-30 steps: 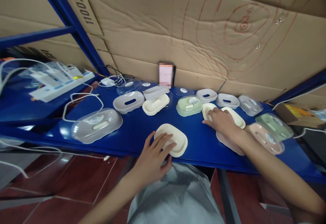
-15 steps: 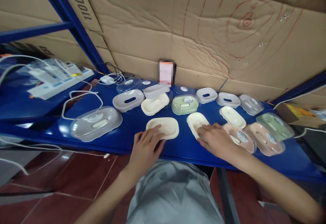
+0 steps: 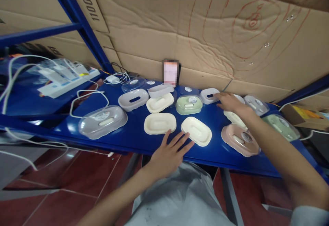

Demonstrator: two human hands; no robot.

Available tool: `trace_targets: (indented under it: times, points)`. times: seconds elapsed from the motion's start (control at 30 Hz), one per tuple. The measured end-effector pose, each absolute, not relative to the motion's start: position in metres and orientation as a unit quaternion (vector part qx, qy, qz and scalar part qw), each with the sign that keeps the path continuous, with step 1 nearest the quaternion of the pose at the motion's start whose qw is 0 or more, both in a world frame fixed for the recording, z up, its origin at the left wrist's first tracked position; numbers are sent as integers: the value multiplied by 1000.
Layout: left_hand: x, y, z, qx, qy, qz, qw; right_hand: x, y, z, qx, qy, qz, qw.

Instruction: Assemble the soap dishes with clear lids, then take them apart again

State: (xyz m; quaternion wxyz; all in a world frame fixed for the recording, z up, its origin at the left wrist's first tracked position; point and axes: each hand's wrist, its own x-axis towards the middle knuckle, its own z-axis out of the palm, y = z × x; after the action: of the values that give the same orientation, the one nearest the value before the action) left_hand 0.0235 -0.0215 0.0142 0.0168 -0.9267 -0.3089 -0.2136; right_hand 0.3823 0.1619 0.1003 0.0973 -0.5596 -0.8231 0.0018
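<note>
My left hand point(image 3: 170, 152) is open with its fingers spread, and its fingertips reach the near edge of an oval cream tray point(image 3: 197, 132). A second cream tray point(image 3: 159, 123) lies just left of it. My right hand point(image 3: 230, 102) stretches to the back row, fingers extended, with the fingertips at the right edge of a grey soap-box-like dish point(image 3: 205, 96) with a slot in its floor. Whether it grips the dish I cannot make out. Beneath that forearm, another cream tray point(image 3: 233, 118) is partly hidden, as is a grey dish point(image 3: 239, 98).
Lidded boxes stand around: grey point(image 3: 102, 122), green point(image 3: 189, 104), pink point(image 3: 240, 140) and another green point(image 3: 281, 127). At the back are a slotted grey dish point(image 3: 133, 99) and a phone point(image 3: 171, 72) against cardboard. Left are a power strip point(image 3: 69, 83) and white cables point(image 3: 88, 94).
My right hand has left the right-hand cream tray and moved back to the grey dish. My left hand has shifted right, off the left tray. The right-hand tray now lies turned, nearer the front.
</note>
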Motion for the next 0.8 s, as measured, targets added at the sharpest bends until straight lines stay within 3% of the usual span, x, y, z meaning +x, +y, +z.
trace_targets:
  times: [0.17, 0.43, 0.57, 0.8]
  points:
    - [23, -22, 13, -906, -323, -273, 0, 379, 159, 103, -553, -827, -38, 91]
    - [18, -21, 4, -856, -348, -383, 13, 306, -7, 104, -480, -849, -169, 139]
    - [18, -20, 2, -848, -366, -382, 33, 268, -47, 82, -414, -889, -150, 125]
    - [14, -15, 2, -872, -348, -344, 5, 253, -44, 46, -390, -907, -128, 98]
